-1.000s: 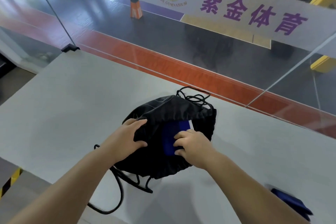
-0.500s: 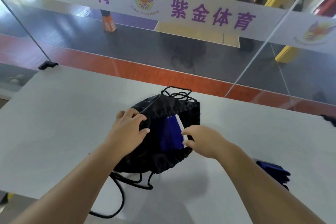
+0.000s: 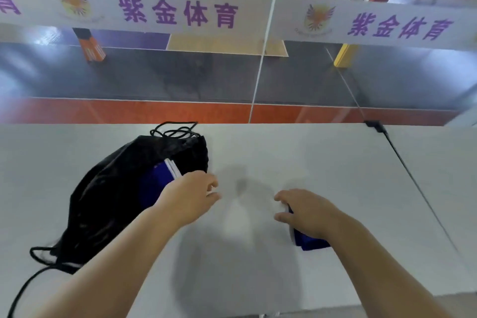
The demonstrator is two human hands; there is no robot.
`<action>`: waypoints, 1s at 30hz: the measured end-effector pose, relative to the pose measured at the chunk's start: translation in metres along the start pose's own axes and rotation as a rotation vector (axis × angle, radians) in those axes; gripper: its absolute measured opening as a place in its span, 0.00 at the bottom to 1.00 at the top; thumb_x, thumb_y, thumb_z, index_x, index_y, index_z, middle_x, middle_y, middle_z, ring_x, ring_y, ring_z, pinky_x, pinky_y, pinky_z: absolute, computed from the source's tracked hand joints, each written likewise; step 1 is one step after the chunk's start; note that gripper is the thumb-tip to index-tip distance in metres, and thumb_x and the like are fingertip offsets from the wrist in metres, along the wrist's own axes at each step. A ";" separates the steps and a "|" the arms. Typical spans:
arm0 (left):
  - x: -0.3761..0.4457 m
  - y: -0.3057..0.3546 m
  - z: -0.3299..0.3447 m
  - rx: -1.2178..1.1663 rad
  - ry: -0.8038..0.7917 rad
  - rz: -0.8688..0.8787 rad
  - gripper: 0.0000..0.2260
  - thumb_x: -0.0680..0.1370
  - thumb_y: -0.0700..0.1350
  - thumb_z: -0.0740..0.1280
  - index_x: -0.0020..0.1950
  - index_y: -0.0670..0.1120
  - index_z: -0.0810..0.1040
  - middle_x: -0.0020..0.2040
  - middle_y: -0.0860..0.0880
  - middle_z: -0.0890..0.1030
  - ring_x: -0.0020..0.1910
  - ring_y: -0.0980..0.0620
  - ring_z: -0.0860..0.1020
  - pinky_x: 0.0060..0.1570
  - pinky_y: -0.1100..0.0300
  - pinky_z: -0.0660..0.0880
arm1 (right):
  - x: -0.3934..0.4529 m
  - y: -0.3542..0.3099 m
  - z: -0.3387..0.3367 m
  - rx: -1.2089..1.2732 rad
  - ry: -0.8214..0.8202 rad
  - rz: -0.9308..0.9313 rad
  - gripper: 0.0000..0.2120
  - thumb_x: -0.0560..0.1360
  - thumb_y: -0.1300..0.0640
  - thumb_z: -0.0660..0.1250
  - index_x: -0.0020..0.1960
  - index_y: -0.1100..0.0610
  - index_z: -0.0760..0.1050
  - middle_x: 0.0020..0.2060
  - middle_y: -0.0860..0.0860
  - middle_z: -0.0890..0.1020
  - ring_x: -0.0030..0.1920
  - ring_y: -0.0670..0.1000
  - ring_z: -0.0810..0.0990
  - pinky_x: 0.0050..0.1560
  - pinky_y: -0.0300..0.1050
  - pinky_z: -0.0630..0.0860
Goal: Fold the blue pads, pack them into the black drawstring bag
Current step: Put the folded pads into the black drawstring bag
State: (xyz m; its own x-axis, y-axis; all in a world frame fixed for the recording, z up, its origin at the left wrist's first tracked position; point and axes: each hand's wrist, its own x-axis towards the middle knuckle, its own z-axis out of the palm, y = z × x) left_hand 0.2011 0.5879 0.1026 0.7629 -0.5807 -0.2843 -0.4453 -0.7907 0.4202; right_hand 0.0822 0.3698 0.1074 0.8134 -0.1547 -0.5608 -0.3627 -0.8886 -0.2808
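Head view: with the black drawstring bag (image 3: 113,193) unheld beside the loosely curled, empty left hand (image 3: 192,195), its mouth may sag shut while the second blue pad (image 3: 308,240) is apparently gripped by the right hand (image 3: 305,212).

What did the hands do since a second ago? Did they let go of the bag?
Yes. The right hand left the bag's mouth, moved right and now grips a folded blue pad lying on the table. The left hand let go of the black bag and hangs beside it, fingers loose. The bag stayed where it lay, a blue pad showing in its open mouth.
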 end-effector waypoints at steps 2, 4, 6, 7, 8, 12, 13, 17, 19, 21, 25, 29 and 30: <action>0.009 0.026 0.021 -0.032 -0.049 -0.005 0.13 0.77 0.55 0.63 0.59 0.52 0.76 0.54 0.56 0.78 0.51 0.55 0.77 0.52 0.59 0.74 | -0.007 0.033 0.000 0.002 -0.029 0.035 0.20 0.77 0.46 0.61 0.67 0.49 0.67 0.64 0.47 0.74 0.60 0.52 0.74 0.59 0.49 0.73; 0.014 0.045 0.041 -0.053 -0.088 -0.016 0.13 0.77 0.55 0.64 0.58 0.52 0.76 0.53 0.56 0.79 0.50 0.55 0.77 0.51 0.59 0.74 | -0.013 0.061 0.000 0.032 -0.031 0.062 0.20 0.77 0.46 0.61 0.68 0.49 0.67 0.64 0.47 0.74 0.59 0.51 0.75 0.58 0.48 0.74; 0.022 0.066 0.064 -0.084 -0.126 -0.041 0.13 0.76 0.55 0.64 0.58 0.52 0.77 0.53 0.56 0.79 0.50 0.56 0.77 0.53 0.58 0.75 | -0.018 0.090 0.000 0.060 -0.013 0.093 0.21 0.77 0.47 0.61 0.69 0.49 0.66 0.63 0.46 0.75 0.59 0.49 0.75 0.57 0.46 0.73; 0.025 0.076 0.075 -0.101 -0.148 -0.056 0.13 0.76 0.55 0.64 0.59 0.52 0.77 0.53 0.56 0.79 0.50 0.56 0.78 0.54 0.57 0.75 | -0.019 0.104 0.000 0.062 -0.005 0.111 0.20 0.77 0.47 0.61 0.68 0.49 0.67 0.62 0.46 0.75 0.58 0.49 0.75 0.56 0.45 0.73; 0.027 0.085 0.085 -0.117 -0.165 -0.067 0.14 0.77 0.54 0.64 0.60 0.53 0.76 0.54 0.56 0.78 0.51 0.55 0.78 0.55 0.57 0.75 | -0.019 0.117 0.002 0.057 0.004 0.130 0.19 0.77 0.47 0.61 0.66 0.49 0.68 0.60 0.47 0.76 0.57 0.49 0.76 0.54 0.45 0.73; 0.037 0.116 0.115 -0.204 -0.171 -0.103 0.16 0.79 0.53 0.60 0.66 0.54 0.71 0.61 0.53 0.75 0.56 0.53 0.76 0.55 0.59 0.71 | -0.015 0.150 0.013 0.045 0.012 0.156 0.17 0.77 0.45 0.61 0.63 0.51 0.71 0.58 0.48 0.78 0.56 0.51 0.77 0.54 0.47 0.75; 0.040 0.122 0.120 -0.224 -0.169 -0.107 0.16 0.80 0.53 0.59 0.67 0.54 0.70 0.62 0.52 0.74 0.57 0.52 0.75 0.54 0.59 0.70 | -0.014 0.154 0.017 0.057 0.010 0.154 0.18 0.77 0.44 0.61 0.63 0.51 0.71 0.59 0.47 0.77 0.56 0.51 0.77 0.54 0.47 0.74; 0.056 0.137 0.137 -0.247 -0.159 -0.125 0.16 0.81 0.54 0.55 0.67 0.54 0.71 0.62 0.50 0.71 0.58 0.48 0.75 0.53 0.58 0.68 | -0.005 0.159 0.037 0.103 0.005 0.174 0.23 0.76 0.39 0.59 0.62 0.53 0.71 0.58 0.49 0.78 0.55 0.52 0.78 0.53 0.47 0.75; 0.067 0.141 0.141 -0.257 -0.135 -0.141 0.15 0.81 0.54 0.54 0.65 0.55 0.72 0.60 0.50 0.71 0.56 0.48 0.75 0.51 0.59 0.67 | 0.001 0.157 0.046 0.106 0.001 0.189 0.24 0.75 0.36 0.59 0.56 0.54 0.72 0.51 0.49 0.79 0.51 0.52 0.79 0.47 0.47 0.76; 0.077 0.143 0.146 -0.255 -0.134 -0.141 0.15 0.81 0.54 0.54 0.63 0.55 0.74 0.58 0.50 0.71 0.54 0.49 0.75 0.50 0.58 0.68 | 0.007 0.155 0.054 0.118 0.022 0.207 0.23 0.73 0.33 0.59 0.48 0.53 0.72 0.43 0.48 0.78 0.43 0.51 0.79 0.38 0.45 0.73; 0.086 0.143 0.156 -0.238 -0.185 -0.139 0.13 0.79 0.52 0.60 0.62 0.53 0.75 0.57 0.49 0.71 0.52 0.49 0.75 0.54 0.58 0.70 | 0.015 0.150 0.065 0.148 0.058 0.195 0.22 0.71 0.36 0.64 0.51 0.54 0.70 0.47 0.49 0.75 0.45 0.52 0.77 0.39 0.45 0.72; 0.088 0.144 0.161 -0.286 -0.171 -0.166 0.13 0.77 0.48 0.65 0.61 0.50 0.73 0.57 0.49 0.71 0.50 0.49 0.74 0.53 0.58 0.70 | 0.017 0.154 0.067 0.211 0.041 0.204 0.20 0.72 0.42 0.68 0.53 0.56 0.70 0.50 0.51 0.74 0.49 0.54 0.76 0.45 0.48 0.74; 0.089 0.145 0.162 -0.290 -0.170 -0.179 0.14 0.77 0.47 0.65 0.62 0.49 0.72 0.58 0.48 0.71 0.52 0.48 0.74 0.55 0.57 0.71 | 0.016 0.157 0.066 0.213 0.030 0.209 0.19 0.72 0.44 0.68 0.53 0.56 0.70 0.49 0.51 0.73 0.48 0.54 0.76 0.44 0.48 0.74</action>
State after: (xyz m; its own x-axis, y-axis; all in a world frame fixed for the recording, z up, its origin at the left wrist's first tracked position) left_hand 0.1287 0.3905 -0.0013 0.7168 -0.4818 -0.5041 -0.1424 -0.8088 0.5706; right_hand 0.0085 0.2567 0.0025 0.7229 -0.3408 -0.6010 -0.6085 -0.7261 -0.3202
